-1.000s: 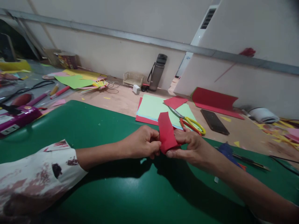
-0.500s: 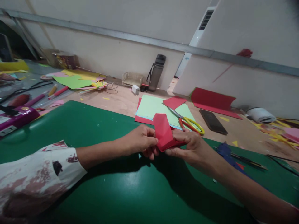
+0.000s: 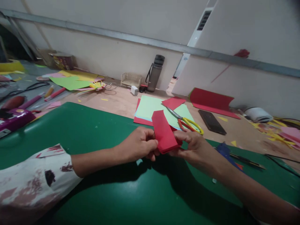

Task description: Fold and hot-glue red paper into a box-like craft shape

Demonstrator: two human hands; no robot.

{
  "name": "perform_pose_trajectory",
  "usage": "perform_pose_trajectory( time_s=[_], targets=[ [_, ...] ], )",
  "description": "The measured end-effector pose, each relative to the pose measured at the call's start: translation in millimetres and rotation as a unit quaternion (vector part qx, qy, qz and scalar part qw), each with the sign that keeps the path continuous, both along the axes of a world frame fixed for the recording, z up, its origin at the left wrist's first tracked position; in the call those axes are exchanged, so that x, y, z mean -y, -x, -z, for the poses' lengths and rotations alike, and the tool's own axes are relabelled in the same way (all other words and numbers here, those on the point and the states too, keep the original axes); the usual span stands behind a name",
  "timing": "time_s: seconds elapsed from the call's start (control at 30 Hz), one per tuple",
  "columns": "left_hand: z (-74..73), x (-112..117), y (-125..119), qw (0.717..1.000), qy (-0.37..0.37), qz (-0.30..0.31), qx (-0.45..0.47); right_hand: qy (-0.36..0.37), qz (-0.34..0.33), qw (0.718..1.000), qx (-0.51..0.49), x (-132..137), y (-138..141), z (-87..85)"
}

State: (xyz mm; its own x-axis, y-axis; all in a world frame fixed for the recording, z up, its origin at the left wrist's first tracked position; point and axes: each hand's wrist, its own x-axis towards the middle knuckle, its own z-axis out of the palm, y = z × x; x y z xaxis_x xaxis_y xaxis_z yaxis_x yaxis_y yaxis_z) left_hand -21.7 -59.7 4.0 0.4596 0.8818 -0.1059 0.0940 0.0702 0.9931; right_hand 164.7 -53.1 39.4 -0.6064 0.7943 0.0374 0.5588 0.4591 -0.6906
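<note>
A folded piece of red paper (image 3: 164, 132) is held up between my two hands, above the green mat (image 3: 112, 193). My left hand (image 3: 142, 143) pinches its lower left edge between thumb and fingers. At its right side, my right hand (image 3: 189, 143) grips the paper with the thumb on top. Several layers show along its bottom fold; the part inside the right hand is hidden. Just behind it lie scissors (image 3: 187, 123) with yellow and orange handles, on a stack of pale green paper (image 3: 150, 107). A smaller red paper piece (image 3: 173, 102) rests on that stack.
A phone (image 3: 212, 122) and a folded red sheet (image 3: 211, 101) lie at the back right. A blue glue gun (image 3: 223, 151) is beyond my right forearm. A bottle (image 3: 155, 75) stands by the wall. Coloured paper (image 3: 70, 82) and pens (image 3: 55, 94) are at the left.
The red paper has turned in my hands: its flap now lies flatter and wider, with the lower edge spread toward the right hand. Both hands keep their hold. The view has shifted slightly.
</note>
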Motion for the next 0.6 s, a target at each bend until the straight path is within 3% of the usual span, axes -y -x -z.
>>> perform_pose_trajectory(
  time_s=[0.2,0.6],
  targets=[
    [5.3,4,1,0.992,-0.116,-0.034,-0.041,-0.012,-0.018,0.999,0.028,0,3,-1.6],
    [11.4,5,4,0.981,-0.167,0.003,-0.099,-0.047,0.01,0.998,0.028,9,6,5.6]
  ],
)
